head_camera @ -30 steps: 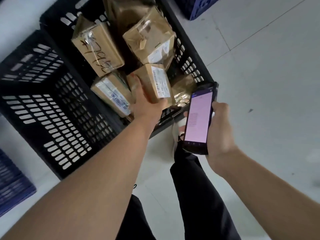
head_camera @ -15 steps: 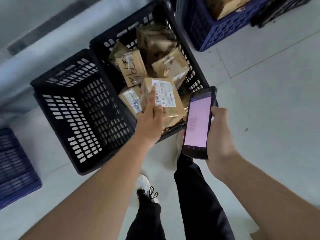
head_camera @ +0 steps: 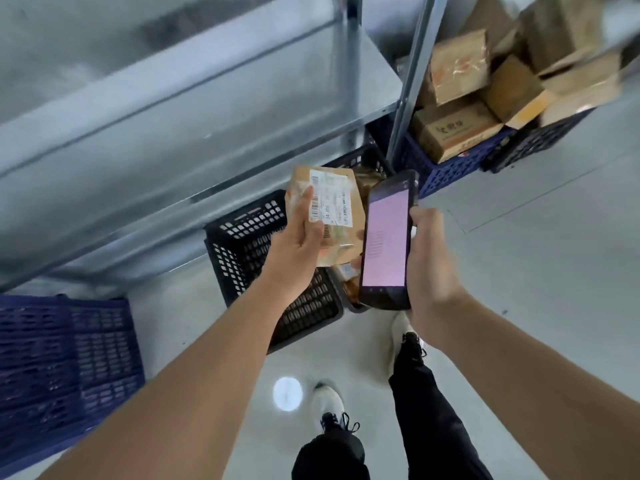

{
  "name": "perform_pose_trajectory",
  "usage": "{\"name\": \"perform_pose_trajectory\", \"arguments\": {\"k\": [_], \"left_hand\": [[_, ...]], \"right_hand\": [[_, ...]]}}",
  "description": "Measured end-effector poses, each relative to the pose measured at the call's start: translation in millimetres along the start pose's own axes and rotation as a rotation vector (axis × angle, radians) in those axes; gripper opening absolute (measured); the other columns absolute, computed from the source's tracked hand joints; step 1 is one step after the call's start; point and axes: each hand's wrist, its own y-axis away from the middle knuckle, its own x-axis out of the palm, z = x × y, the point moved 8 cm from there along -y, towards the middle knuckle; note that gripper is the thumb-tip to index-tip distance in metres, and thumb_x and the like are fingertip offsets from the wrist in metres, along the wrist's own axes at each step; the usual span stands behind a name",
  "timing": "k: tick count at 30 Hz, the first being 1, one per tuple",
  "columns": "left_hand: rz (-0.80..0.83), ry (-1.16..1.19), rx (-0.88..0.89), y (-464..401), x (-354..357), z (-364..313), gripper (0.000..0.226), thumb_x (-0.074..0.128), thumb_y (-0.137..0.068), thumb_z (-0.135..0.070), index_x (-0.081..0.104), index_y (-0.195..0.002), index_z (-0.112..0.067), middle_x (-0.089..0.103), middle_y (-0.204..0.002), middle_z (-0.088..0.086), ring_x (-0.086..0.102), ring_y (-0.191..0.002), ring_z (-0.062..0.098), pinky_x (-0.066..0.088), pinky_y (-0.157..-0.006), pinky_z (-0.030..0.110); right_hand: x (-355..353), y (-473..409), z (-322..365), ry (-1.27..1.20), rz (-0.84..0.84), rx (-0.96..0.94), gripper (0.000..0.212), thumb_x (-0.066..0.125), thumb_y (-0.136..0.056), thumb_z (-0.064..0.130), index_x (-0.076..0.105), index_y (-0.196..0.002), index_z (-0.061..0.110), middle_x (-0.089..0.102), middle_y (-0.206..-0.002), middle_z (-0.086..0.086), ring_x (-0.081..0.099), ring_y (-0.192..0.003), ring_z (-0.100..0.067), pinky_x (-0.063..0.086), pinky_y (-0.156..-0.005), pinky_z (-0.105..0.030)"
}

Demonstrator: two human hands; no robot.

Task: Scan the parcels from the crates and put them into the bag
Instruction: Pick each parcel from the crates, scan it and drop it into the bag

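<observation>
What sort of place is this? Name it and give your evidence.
Probably a parcel sorting or storage room: plastic crates on the floor, cardboard boxes piled in another, metal shelving, and a handheld scanner beside a labelled parcel.

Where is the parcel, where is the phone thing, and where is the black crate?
parcel (head_camera: 332, 202), head view, on its white label.
scanner (head_camera: 386, 244), head view, on its pink screen.
black crate (head_camera: 242, 244), head view, on its slotted side wall.
</observation>
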Motion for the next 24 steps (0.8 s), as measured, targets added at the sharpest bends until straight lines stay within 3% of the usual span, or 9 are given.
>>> {"name": "perform_pose_trajectory", "arguments": {"k": [3, 5, 8, 13, 16, 18, 20, 22, 24], "left_hand": [[-0.01, 0.055, 0.083, 38.1, -32.1, -58.9, 0.06, 0.042, -0.113, -0.031, 0.018, -0.162, -0.057, 0.047, -0.162, -0.01, 0.065, -0.122, 0.0, 0.054, -0.107, 0.031], [-0.009, 0.076, 0.117, 67.0, -49.5, -101.6, 0.063, 0.045, -0.106, -0.035, 0.021, -0.158, -0.062, 0.052, -0.157, -0.016, 0.063, -0.129, 0.004, 0.049, -0.115, 0.04], [-0.043, 0.054, 0.168, 111.9, -78.9, -164.5, 0.063, 0.047, -0.106, -0.029, 0.03, -0.145, -0.075, 0.061, -0.131, -0.033, 0.064, -0.121, -0.003, 0.044, -0.117, 0.035], [-0.172, 0.028, 0.256, 178.9, -113.6, -254.6, 0.07, 0.051, -0.105, -0.018, 0.033, -0.146, -0.072, 0.052, -0.148, -0.004, 0.061, -0.126, 0.012, 0.054, -0.107, 0.029], [-0.21, 0.027, 0.347, 214.6, -119.9, -304.1, 0.072, 0.056, -0.093, -0.027, 0.038, -0.144, -0.074, 0.051, -0.15, 0.005, 0.062, -0.13, 0.029, 0.052, -0.111, 0.051], [-0.233, 0.031, 0.431, 245.1, -118.9, -340.9, 0.074, 0.055, -0.099, -0.015, 0.039, -0.146, -0.07, 0.056, -0.15, -0.007, 0.063, -0.132, 0.021, 0.051, -0.113, 0.047], [-0.268, 0.003, 0.497, 270.0, -118.1, -373.5, 0.076, 0.051, -0.105, -0.006, 0.037, -0.147, -0.068, 0.059, -0.147, -0.017, 0.061, -0.134, 0.014, 0.048, -0.116, 0.044], [-0.283, -0.014, 0.543, 292.3, -116.3, -402.3, 0.074, 0.055, -0.102, -0.019, 0.032, -0.149, -0.071, 0.053, -0.154, -0.006, 0.053, -0.142, 0.022, 0.043, -0.12, 0.052], [-0.314, 0.001, 0.588, 309.4, -124.2, -423.7, 0.076, 0.061, -0.096, -0.03, 0.029, -0.153, -0.069, 0.045, -0.159, 0.0, 0.043, -0.149, 0.03, 0.035, -0.122, 0.059]], "right_hand": [[24.6, 51.5, 38.8, -0.01, 0.032, -0.064, 0.059, 0.033, -0.099, 0.059, 0.072, -0.102, 0.016, 0.073, -0.087, -0.007, 0.066, -0.075, -0.026, 0.05, -0.069, -0.035], [35.8, 86.8, 66.4, -0.018, 0.037, -0.098, 0.069, 0.036, -0.091, 0.063, 0.071, -0.115, 0.01, 0.074, -0.091, -0.008, 0.068, -0.078, -0.026, 0.05, -0.071, -0.035], [51.6, 148.1, 114.0, -0.002, 0.088, -0.15, 0.068, 0.033, -0.099, 0.061, 0.072, -0.12, 0.01, 0.073, -0.088, -0.008, 0.067, -0.073, -0.025, 0.05, -0.066, -0.032], [60.6, 248.0, 194.5, 0.02, 0.241, -0.311, 0.06, 0.026, -0.108, 0.052, 0.073, -0.091, 0.019, 0.073, -0.081, -0.007, 0.067, -0.061, -0.019, 0.05, -0.066, -0.033], [58.6, 299.8, 229.4, 0.025, 0.327, -0.347, 0.061, 0.026, -0.107, 0.052, 0.072, -0.11, 0.011, 0.071, -0.085, -0.009, 0.066, -0.064, -0.022, 0.051, -0.066, -0.032], [53.8, 331.4, 251.3, 0.059, 0.372, -0.399, 0.063, 0.026, -0.108, 0.051, 0.073, -0.119, 0.011, 0.074, -0.087, -0.01, 0.068, -0.07, -0.026, 0.054, -0.067, -0.034], [48.3, 361.0, 269.8, 0.077, 0.419, -0.446, 0.062, 0.024, -0.109, 0.051, 0.074, -0.113, 0.016, 0.077, -0.081, -0.007, 0.071, -0.071, -0.026, 0.057, -0.069, -0.036], [44.8, 390.2, 287.2, 0.088, 0.462, -0.478, 0.059, 0.023, -0.109, 0.051, 0.073, -0.11, 0.019, 0.076, -0.076, -0.004, 0.071, -0.066, -0.023, 0.058, -0.07, -0.04], [44.0, 416.8, 303.4, 0.081, 0.507, -0.494, 0.057, 0.026, -0.108, 0.05, 0.072, -0.115, 0.018, 0.075, -0.083, -0.008, 0.069, -0.07, -0.027, 0.058, -0.074, -0.043]]}}
